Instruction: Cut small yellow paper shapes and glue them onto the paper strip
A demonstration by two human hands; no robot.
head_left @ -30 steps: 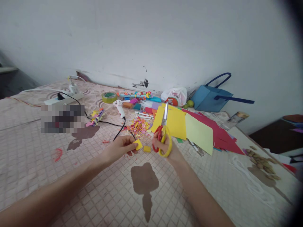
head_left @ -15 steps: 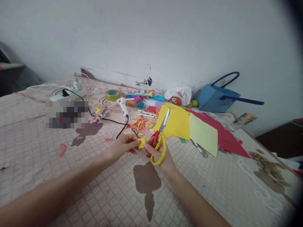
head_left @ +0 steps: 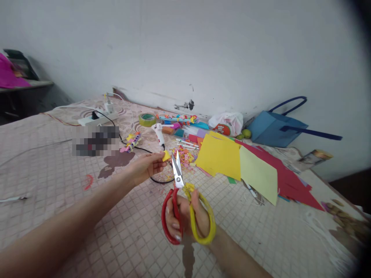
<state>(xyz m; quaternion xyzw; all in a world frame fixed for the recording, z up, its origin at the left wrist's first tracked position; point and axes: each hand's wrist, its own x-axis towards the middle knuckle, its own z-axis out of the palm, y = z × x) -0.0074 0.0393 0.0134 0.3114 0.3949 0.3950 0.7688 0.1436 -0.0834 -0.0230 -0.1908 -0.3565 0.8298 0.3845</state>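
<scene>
Between the thumb and fingers of my left hand (head_left: pixel 146 168) is a small piece of yellow paper (head_left: pixel 166 156). My right hand (head_left: pixel 191 216) grips a pair of scissors (head_left: pixel 178 180) with one red handle and one yellow handle. Their blades are parted a little and point away from me, with the tips just right of the yellow piece. Beyond the blades lies a heap of small coloured paper scraps (head_left: pixel 185 157). Sheets of yellow paper (head_left: pixel 222 156) lie to the right of the scraps.
A white glue gun (head_left: pixel 159 134) with a black cord lies behind my left hand. Nearby are a roll of tape (head_left: pixel 147 119) and a power strip (head_left: pixel 98 119). Pale green paper (head_left: pixel 257 173), red paper (head_left: pixel 286 179) and a blue bag (head_left: pixel 276 129) are on the right.
My right hand has drawn back from the paper piece and turned the scissors in its grip, with the blades now parted. My left hand has moved slightly up and left, still pinching the piece.
</scene>
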